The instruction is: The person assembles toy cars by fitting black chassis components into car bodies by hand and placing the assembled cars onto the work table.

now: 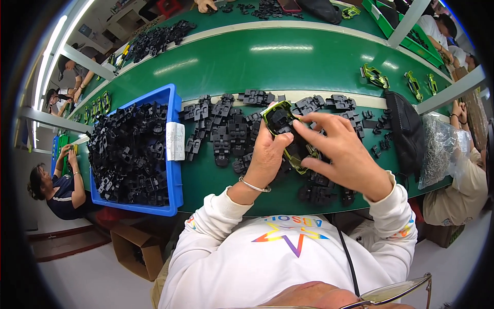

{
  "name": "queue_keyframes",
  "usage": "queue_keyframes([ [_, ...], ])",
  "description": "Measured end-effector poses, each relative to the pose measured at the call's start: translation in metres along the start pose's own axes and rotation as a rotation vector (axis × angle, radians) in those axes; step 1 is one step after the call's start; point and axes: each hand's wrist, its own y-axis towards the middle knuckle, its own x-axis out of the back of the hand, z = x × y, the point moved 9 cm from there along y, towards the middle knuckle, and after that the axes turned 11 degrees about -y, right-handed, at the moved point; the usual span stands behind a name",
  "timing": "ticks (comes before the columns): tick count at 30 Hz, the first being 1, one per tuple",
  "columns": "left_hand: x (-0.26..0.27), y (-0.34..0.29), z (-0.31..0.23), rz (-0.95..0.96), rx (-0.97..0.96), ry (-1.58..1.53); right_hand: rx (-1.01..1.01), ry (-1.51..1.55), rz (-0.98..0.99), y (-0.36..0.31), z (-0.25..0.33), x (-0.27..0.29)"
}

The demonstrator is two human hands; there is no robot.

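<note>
Over the green worktable I hold a lime-green and black plastic housing (296, 158), tilted between both hands. My left hand (265, 162) is closed round its left side, the thumb pressing on the middle. My right hand (343, 152) has its fingers bent onto the right side, with the thumb near the lower end. A black plastic part (281, 120) sits in the upper hollow of the housing; my fingers hide some of the inside. Around and beneath my hands lie many black moulded parts (237, 129).
A blue crate (174, 195) heaped with black parts stands at my left. To the right are a black pouch (404, 134) and a clear bag of screws (437, 149). Green housings (375, 76) rest on the conveyor belt (247, 62). Other people work around the line.
</note>
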Motion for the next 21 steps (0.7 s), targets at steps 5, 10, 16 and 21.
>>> queue_keyframes([
  [5, -0.020, -0.008, -0.002, 0.111, 0.007, 0.088, -0.385, 0.800, -0.206, -0.001, -0.059, -0.031],
  [10, -0.024, -0.018, 0.004, 0.150, 0.050, 0.220, -0.551, 1.135, 0.172, 0.008, -0.046, -0.059],
  [16, -0.023, -0.016, 0.009, 0.149, 0.119, 0.391, -0.678, 1.187, 0.242, -0.002, -0.051, -0.080],
  [21, -0.015, -0.014, 0.021, 0.128, 0.185, 0.426, -0.731, 1.213, 0.220, -0.008, -0.052, -0.086],
])
